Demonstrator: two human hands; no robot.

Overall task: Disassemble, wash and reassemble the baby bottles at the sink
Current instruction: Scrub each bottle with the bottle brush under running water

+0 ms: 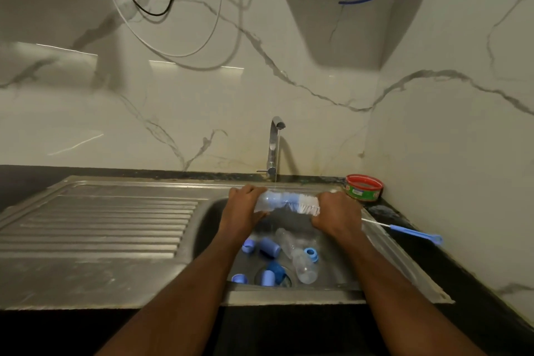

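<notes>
My left hand [244, 205] grips a clear baby bottle [264, 203] held sideways over the sink basin. My right hand [336, 212] grips a bottle brush [300, 205] whose blue and white bristles go into the bottle's mouth. A thin stream of water falls from the tap [273, 147] onto the bottle. Down in the basin lie two more clear bottles [299, 257], a blue collar ring [311, 254], several blue caps [270, 247] and other small blue parts [239, 278] near the drain.
The steel sink [332, 296] has a ribbed drainboard [101, 225] on the left. A thin blue nipple brush [410, 232] lies on the sink's right rim. A red-rimmed green tub [364, 188] stands at the back right corner. Cables hang on the marble wall above.
</notes>
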